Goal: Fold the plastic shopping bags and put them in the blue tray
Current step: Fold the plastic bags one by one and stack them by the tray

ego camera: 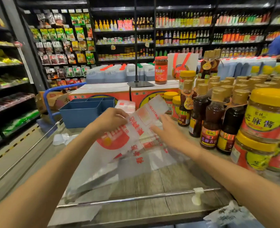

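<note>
Here the left hand (110, 120) pinches the plastic shopping bag (132, 145) at its upper fold; the right hand (166, 132), fingers straight, lies flat on it. The bag's long axis runs diagonally from near left to far right over the bench (169, 181). Beyond the left hand, the compartmented blue tray (80, 112) shows no bags inside.

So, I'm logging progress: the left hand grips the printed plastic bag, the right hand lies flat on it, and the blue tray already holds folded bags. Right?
Not quite. The head view shows the blue tray with no bags in its visible compartments. The rest stands: the left hand grips the printed plastic bag, and the right hand lies flat on it.
</note>
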